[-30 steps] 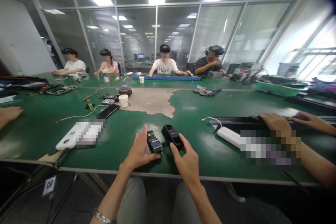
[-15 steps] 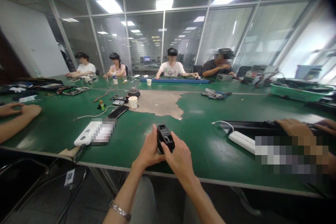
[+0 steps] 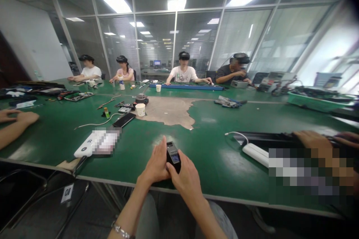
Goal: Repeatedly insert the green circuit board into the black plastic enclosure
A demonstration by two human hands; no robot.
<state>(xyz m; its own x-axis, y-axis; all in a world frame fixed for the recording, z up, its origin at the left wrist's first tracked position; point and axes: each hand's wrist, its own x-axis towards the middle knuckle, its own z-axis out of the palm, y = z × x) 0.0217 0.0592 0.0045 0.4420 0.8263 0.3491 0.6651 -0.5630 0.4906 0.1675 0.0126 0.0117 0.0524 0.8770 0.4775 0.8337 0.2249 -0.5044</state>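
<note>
A small black-and-grey handheld device [image 3: 174, 153] with a row of buttons and a little bluish screen is held upright over the near edge of the green table [image 3: 213, 157]. My left hand [image 3: 157, 161] is closed around its left side, fingers pointing up along it. On the opposite side, my right hand [image 3: 186, 171] grips it, with the thumb across the lower front. Both palms hide the device's lower part and back.
To the left lie a white power bank [image 3: 84, 149], a dark phone [image 3: 124, 120] and a paper cup [image 3: 140, 109]. Another white power bank [image 3: 255, 154] is at right, near a co-worker's hand [image 3: 314, 142]. Gloves and pliers [image 3: 228, 102] lie farther back.
Both hands have moved slightly down and nearer with the device. Its face is turned so that the bluish screen shows. The camera view has shifted a little.
</note>
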